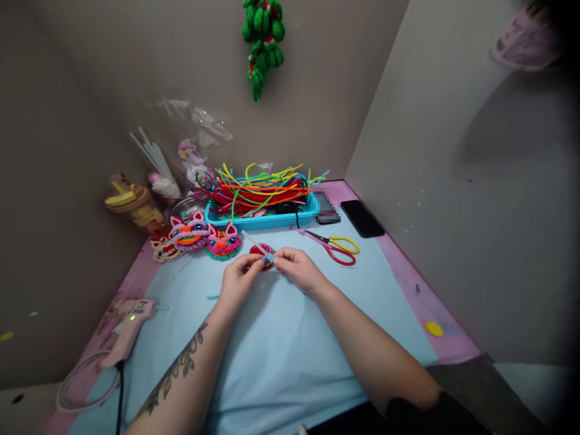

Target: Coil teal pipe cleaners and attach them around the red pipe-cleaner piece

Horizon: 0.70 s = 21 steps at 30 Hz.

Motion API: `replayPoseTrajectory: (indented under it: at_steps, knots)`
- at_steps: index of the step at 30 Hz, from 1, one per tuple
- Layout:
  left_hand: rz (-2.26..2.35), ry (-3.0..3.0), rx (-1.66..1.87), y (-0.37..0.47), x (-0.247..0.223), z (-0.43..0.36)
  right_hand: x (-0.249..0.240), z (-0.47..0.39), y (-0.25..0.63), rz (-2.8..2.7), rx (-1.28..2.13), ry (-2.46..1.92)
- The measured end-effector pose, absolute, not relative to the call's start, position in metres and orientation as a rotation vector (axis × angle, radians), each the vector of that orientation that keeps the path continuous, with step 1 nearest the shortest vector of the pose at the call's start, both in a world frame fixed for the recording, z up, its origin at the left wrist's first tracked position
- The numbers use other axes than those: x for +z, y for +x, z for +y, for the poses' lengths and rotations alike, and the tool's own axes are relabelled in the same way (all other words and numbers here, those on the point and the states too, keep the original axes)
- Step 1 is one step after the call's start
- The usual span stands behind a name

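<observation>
Behind the hands, a blue tray is holding pipe cleaners; left hand and right hand are pinching a small craft piece between them.

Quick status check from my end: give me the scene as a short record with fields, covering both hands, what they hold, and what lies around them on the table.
left hand: pinches one end of a small blue pipe-cleaner piece
right hand: pinches the other end of the same piece
under the hands: red round craft piece, partly hidden
behind: blue tray of mixed pipe cleaners
right of tray: scissors, black phone
left of tray: two finished animal-face crafts
near left edge: glue gun, its light green
surface: light blue mat
</observation>
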State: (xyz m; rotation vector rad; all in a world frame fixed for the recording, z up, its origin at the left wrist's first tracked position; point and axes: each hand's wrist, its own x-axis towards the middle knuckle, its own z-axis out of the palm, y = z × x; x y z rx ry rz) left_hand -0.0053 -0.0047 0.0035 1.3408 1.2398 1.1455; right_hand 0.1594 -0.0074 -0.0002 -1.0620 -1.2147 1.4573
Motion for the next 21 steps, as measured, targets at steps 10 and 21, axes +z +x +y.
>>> replayPoseTrajectory:
  at_steps: [10, 21]
  knots:
    - [1.180, 1.208, 1.104, -0.005, 0.007, -0.007, -0.010, -0.006, 0.154, -1.355, 1.141, -1.161]
    - [1.176, 1.108, 1.119, -0.003, 0.005, -0.008, -0.012, -0.010, 0.150, -1.613, 0.595, -1.284]
